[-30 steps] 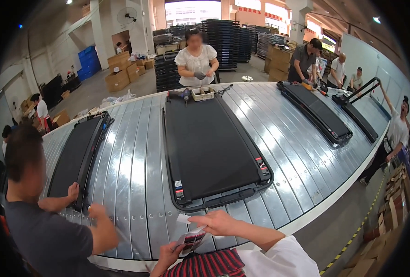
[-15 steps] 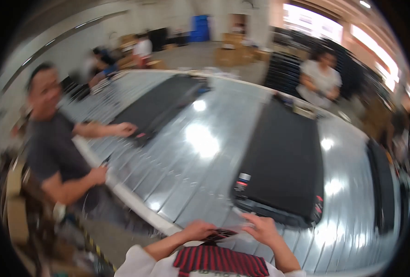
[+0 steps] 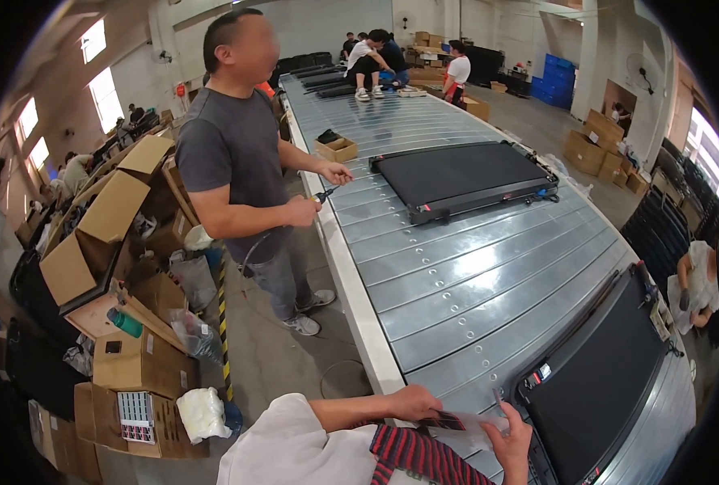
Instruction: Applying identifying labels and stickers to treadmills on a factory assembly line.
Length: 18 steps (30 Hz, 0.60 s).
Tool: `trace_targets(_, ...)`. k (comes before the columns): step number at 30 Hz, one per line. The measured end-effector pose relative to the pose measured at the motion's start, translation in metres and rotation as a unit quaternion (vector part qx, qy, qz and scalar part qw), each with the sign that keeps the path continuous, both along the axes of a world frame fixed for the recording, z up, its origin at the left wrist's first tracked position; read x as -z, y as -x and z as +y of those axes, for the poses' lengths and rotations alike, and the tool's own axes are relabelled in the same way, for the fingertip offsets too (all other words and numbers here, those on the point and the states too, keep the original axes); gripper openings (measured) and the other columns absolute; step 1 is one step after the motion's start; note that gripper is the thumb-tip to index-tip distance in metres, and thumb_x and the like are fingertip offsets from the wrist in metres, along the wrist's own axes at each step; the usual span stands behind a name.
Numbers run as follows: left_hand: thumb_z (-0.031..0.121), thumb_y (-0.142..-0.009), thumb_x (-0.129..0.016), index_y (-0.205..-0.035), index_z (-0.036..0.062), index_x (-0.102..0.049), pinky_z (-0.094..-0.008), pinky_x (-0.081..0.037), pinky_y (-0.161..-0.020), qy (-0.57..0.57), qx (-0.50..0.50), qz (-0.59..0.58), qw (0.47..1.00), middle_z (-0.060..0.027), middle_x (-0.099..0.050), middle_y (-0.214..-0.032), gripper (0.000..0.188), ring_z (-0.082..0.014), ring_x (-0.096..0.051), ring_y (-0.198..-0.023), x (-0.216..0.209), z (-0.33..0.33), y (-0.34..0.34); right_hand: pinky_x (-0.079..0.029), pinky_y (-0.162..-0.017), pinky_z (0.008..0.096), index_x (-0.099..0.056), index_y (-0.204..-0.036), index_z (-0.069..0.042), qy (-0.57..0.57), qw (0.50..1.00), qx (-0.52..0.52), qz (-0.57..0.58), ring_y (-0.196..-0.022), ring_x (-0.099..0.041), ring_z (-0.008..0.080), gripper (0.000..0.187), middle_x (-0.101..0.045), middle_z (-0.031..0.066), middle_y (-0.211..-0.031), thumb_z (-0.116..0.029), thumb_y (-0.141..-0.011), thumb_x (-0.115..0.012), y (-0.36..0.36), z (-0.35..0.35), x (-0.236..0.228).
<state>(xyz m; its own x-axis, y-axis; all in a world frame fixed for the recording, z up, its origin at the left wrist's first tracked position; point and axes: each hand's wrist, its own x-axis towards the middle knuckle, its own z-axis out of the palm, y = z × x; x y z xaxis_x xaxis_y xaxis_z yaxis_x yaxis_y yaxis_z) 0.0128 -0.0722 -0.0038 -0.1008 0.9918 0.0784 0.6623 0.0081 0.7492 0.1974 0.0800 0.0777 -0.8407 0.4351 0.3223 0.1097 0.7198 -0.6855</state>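
At the lower middle, my left hand (image 3: 414, 404) grips a thin translucent sheet (image 3: 474, 427) by its dark, red-marked end. My right hand (image 3: 511, 440) has its thumb and fingers at the sheet's other end, pinching its edge. A small narrow strip stands by the right fingertips, too small to name. Just beyond my right hand lies a long black treadmill-like deck (image 3: 598, 380) with a small white-and-red label at its near corner. The sheet is held above the metal-slat table (image 3: 424, 311), near its pale edge.
A co-worker (image 3: 230, 153) stands at the table's left side, holding a cable tool (image 3: 324, 196). Another black deck (image 3: 465, 178) lies farther up, near a small open box (image 3: 337, 149). Cardboard boxes (image 3: 137, 360) crowd the floor at left. Other people sit or stand farther off.
My view has swung left, so the table, decks and co-worker appear farther right. The co-worker now faces right, both hands near the cable tool. My hands still hold the sheet.
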Motion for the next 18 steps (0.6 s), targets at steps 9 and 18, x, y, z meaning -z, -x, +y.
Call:
trace_targets(9, 0.025, -0.074, -0.053, -0.079, 0.0086, -0.056, -0.0403, -0.040, -0.055, -0.025, -0.025, -0.025, 0.999, -0.0145, -0.055, -0.066, 0.017, -0.0330, -0.053, -0.064, -0.003, -0.065, 0.113, -0.044, -0.054, 0.0251, -0.053, -0.101, -0.005, 0.026, 0.999, -0.011, 0.016, -0.059, -0.056, 0.0133, 0.046, -0.061, 0.0119, -0.074, -0.004, -0.058, -0.069, 0.121, -0.055, 0.004)
trace_targets(18, 0.025, -0.077, -0.053, -0.080, 0.0106, -0.059, -0.0365, -0.042, -0.052, -0.018, -0.081, 0.052, 0.995, -0.0125, -0.055, -0.067, 0.016, -0.0297, -0.054, -0.061, -0.005, -0.109, 0.196, -0.046, -0.058, 0.0288, -0.051, -0.103, -0.008, 0.077, 0.996, -0.044, -0.023, -0.066, -0.061, 0.0257, 0.046, -0.060, 0.0137, -0.074, -0.005, -0.061, -0.069, 0.211, -0.091, -0.001)
